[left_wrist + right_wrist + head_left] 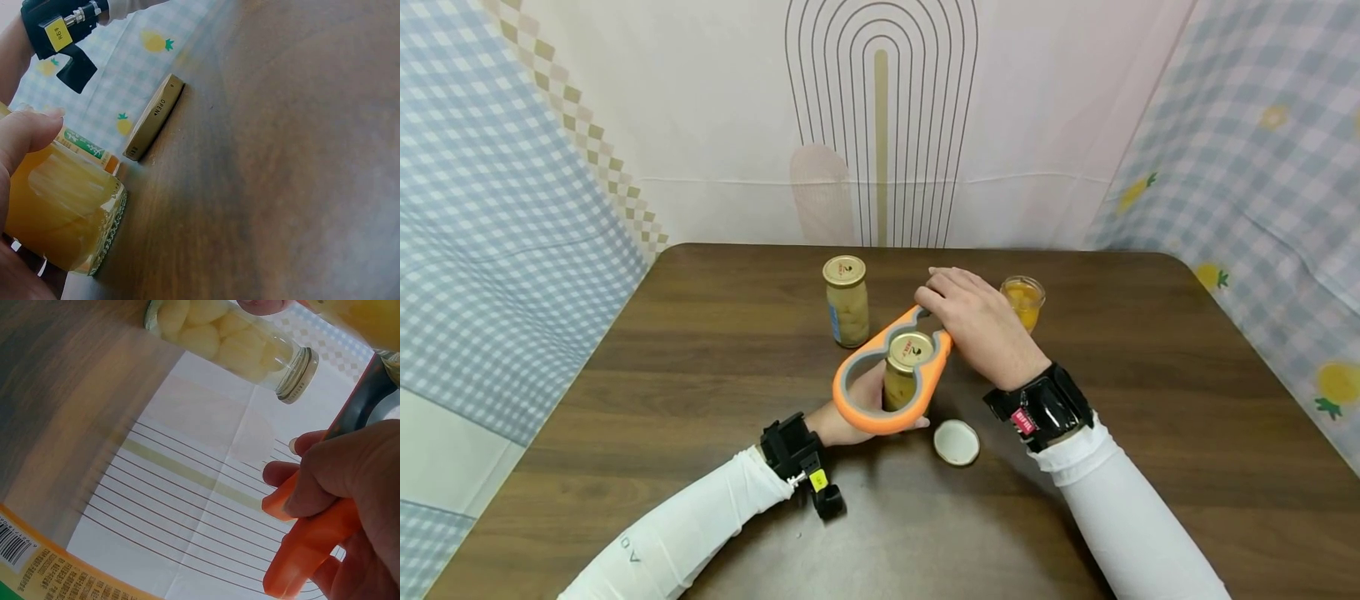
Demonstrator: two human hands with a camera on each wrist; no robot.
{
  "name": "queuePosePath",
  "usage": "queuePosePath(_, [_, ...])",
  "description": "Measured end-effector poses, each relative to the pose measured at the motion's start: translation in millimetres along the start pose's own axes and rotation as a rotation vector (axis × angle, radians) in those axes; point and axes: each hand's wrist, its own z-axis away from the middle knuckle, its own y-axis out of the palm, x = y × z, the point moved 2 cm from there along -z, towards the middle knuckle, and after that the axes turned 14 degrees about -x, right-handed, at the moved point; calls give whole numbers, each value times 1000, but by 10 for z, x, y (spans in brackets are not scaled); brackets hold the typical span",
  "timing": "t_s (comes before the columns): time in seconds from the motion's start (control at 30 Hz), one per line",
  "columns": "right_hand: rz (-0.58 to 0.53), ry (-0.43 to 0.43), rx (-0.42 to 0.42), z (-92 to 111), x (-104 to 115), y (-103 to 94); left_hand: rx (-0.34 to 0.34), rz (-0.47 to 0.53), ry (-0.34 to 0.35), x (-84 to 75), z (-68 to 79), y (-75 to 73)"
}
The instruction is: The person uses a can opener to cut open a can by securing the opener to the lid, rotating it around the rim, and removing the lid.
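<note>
My left hand (842,423) grips a glass jar (898,389) of yellow contents, its thumb across the glass in the left wrist view. A gold lid (910,350) is on this jar. Around the lid sits an orange jar opener (887,425) with a grey inner lining. My right hand (976,327) holds the opener's handle ends at the far right, fingers curled over the orange arms (312,550) in the right wrist view. Beside the held jar a loose lid (957,442) lies with its white inside up; its gold rim (155,119) shows in the left wrist view.
A second lidded jar (848,312) with pale round pieces stands behind and left of the held one. An open jar (1024,298) of orange-yellow contents stands beyond my right hand. The brown table (700,350) ends at a patterned cloth (722,125) behind.
</note>
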Motion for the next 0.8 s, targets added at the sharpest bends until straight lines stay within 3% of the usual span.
queuePosePath(0.33, [4,-5,-1,-19,-9,10,5,12,50,-85,-9,-35])
queuePosePath(0.53, [7,-6,15,-23,-12,24,31,41,21,-339,-5,-101])
queuePosePath(0.8, [6,13,38,-28,-17,49,54,88,3,-4,2,-38])
